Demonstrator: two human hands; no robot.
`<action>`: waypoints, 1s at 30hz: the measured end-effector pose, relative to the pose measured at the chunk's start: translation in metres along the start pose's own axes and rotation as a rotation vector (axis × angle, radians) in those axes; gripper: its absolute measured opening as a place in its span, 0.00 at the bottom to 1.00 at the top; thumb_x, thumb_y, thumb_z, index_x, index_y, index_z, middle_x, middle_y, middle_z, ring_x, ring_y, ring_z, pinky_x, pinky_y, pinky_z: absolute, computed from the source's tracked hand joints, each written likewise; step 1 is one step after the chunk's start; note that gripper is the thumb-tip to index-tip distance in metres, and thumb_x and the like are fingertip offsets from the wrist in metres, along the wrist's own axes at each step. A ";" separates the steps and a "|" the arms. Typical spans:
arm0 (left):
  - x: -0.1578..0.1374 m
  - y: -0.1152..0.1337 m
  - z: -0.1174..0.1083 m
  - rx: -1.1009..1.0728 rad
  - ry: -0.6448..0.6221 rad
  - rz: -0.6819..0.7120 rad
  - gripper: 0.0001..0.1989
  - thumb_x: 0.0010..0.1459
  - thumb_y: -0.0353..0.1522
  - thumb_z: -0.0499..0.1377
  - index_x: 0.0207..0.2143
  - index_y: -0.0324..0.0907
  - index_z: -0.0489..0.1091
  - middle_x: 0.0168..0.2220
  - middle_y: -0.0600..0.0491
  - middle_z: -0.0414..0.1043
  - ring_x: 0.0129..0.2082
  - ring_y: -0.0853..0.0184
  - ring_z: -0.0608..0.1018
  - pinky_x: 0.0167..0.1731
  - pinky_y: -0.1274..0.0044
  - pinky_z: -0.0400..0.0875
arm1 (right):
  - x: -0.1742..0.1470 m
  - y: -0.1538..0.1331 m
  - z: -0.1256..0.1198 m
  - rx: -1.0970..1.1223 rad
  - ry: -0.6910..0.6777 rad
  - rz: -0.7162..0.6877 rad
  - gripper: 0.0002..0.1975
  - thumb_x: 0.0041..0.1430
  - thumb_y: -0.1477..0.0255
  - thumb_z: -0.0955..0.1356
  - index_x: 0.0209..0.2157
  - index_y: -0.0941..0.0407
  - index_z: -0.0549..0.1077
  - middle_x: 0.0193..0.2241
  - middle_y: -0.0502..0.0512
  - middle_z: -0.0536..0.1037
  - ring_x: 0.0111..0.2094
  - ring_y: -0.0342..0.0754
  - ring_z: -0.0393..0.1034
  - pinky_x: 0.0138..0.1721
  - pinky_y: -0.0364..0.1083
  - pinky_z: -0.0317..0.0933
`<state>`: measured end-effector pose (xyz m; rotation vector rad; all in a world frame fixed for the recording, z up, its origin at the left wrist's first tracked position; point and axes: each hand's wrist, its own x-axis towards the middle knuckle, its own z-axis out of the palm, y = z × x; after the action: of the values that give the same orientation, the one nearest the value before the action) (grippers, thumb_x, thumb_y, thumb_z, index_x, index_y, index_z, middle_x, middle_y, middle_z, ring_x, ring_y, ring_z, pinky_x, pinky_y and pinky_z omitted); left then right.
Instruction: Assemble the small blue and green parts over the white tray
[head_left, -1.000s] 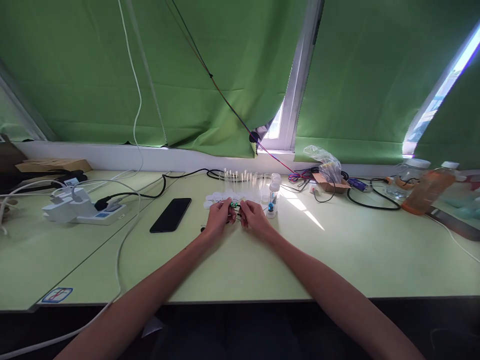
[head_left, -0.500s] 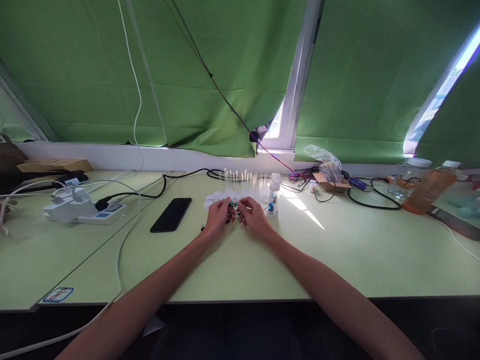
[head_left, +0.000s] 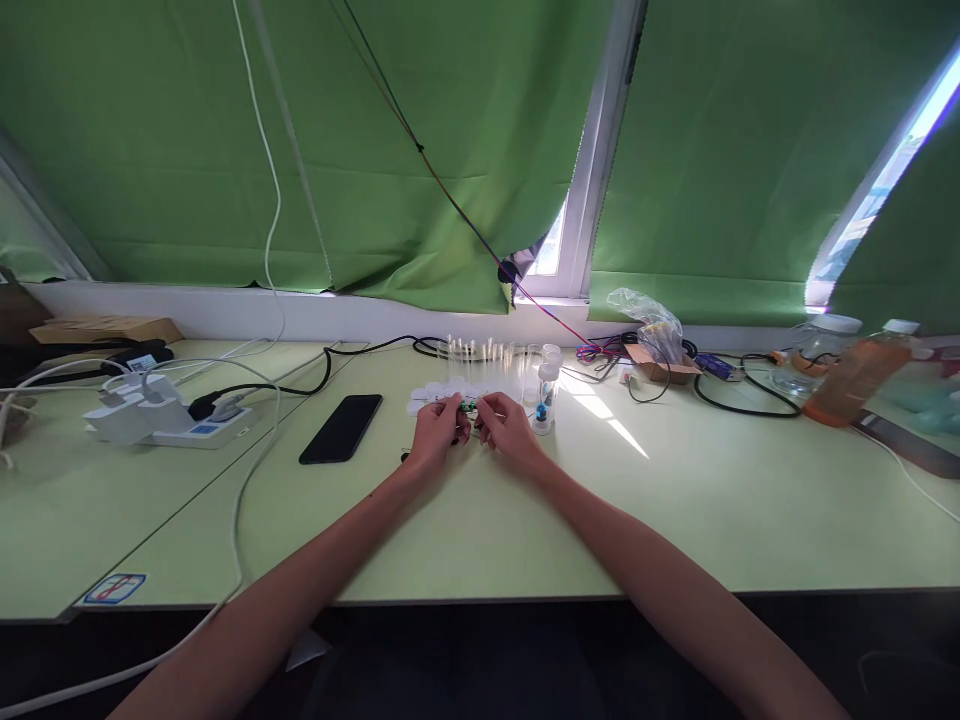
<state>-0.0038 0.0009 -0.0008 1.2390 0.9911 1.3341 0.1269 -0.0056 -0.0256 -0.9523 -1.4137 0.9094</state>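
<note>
While left hand (head_left: 437,428) and right hand (head_left: 508,430) pinch a green piece (head_left: 468,406), a blue-edged sticker (head_left: 115,588) is unreadable.

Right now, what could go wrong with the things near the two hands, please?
The small green part between the left hand and right hand might slip and drop. The right hand, beside the upright vial, could tip it. The clear tubes stand just beyond both hands; a forward push might topple them.

Lab or workshop, unclear which: long desk (head_left: 675,520), power strip (head_left: 217,432), tangled wires (head_left: 604,350), clear tubes (head_left: 484,372).
</note>
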 end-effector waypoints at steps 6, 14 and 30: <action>0.001 -0.001 -0.002 -0.019 0.007 -0.007 0.17 0.57 0.36 0.57 0.18 0.40 0.63 0.15 0.55 0.63 0.13 0.73 0.66 0.15 0.79 0.59 | -0.001 -0.002 0.000 0.080 -0.038 -0.011 0.18 0.54 0.55 0.69 0.35 0.55 0.65 0.28 0.49 0.72 0.20 0.41 0.66 0.16 0.40 0.56; 0.001 -0.001 -0.002 -0.002 -0.020 -0.025 0.17 0.57 0.38 0.57 0.18 0.40 0.63 0.15 0.55 0.63 0.13 0.74 0.65 0.16 0.79 0.59 | -0.001 -0.002 -0.002 -0.011 -0.060 -0.010 0.19 0.59 0.52 0.64 0.29 0.54 0.65 0.18 0.46 0.68 0.17 0.42 0.63 0.19 0.42 0.57; 0.001 0.000 -0.001 -0.040 0.007 -0.034 0.17 0.56 0.37 0.57 0.17 0.40 0.62 0.15 0.56 0.62 0.14 0.74 0.65 0.15 0.79 0.59 | -0.004 -0.006 0.000 -0.008 -0.040 -0.036 0.19 0.58 0.54 0.66 0.40 0.54 0.65 0.26 0.45 0.71 0.19 0.40 0.65 0.21 0.41 0.58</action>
<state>-0.0046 0.0018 -0.0010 1.1828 0.9815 1.3269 0.1264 -0.0121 -0.0214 -0.9166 -1.4646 0.9015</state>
